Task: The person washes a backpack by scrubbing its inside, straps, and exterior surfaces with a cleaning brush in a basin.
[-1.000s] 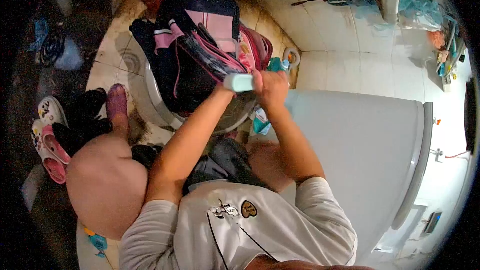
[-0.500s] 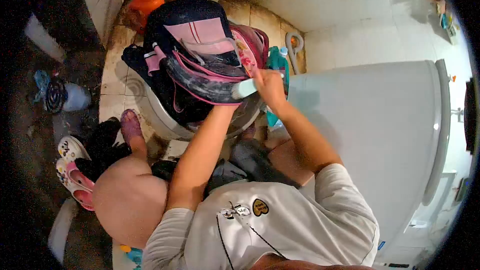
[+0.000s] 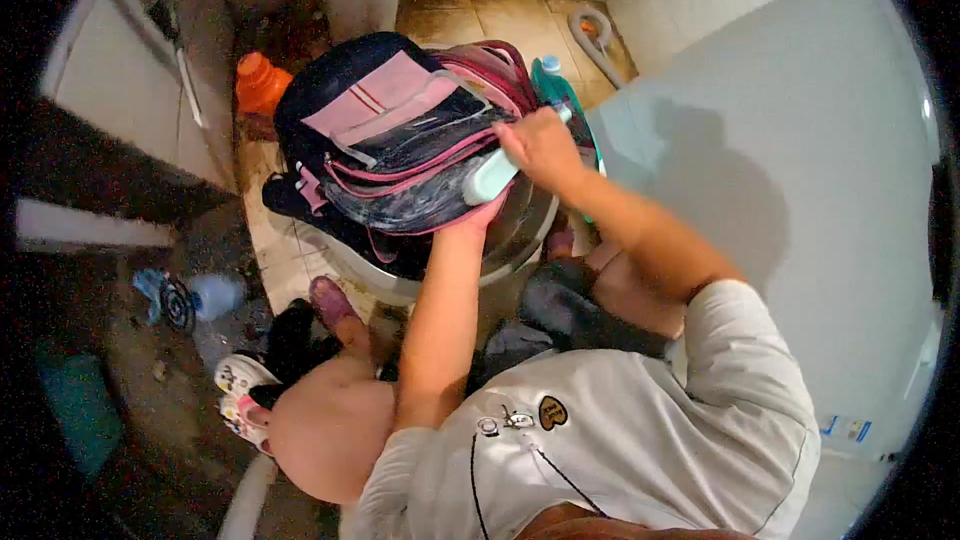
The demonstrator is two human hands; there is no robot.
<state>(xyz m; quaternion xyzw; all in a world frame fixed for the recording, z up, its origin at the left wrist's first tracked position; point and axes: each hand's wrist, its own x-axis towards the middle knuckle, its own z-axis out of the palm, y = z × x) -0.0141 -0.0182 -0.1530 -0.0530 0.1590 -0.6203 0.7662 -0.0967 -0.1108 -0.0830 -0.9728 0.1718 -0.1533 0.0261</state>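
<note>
A navy and pink backpack [image 3: 390,100] rests tilted over a large round basin [image 3: 375,282], its front streaked with whitish suds. My right hand [image 3: 545,150] is closed around the handle of a pale green scrub brush [image 3: 490,180], whose head presses against the lower front of the bag. Under the bag's near edge, my left hand [image 3: 487,214] touches it from below; the fingers are hidden.
An orange bottle [image 3: 260,85] stands behind the bag at left. Right of the basin are a green bottle [image 3: 556,88], a grey hose [image 3: 592,45] and a large pale appliance [image 3: 760,160]. White clogs [image 3: 240,390] lie at lower left.
The camera view has turned and shifted, so the scene sits differently in the frame. The brush stays against the lower front of the backpack in my right hand.
</note>
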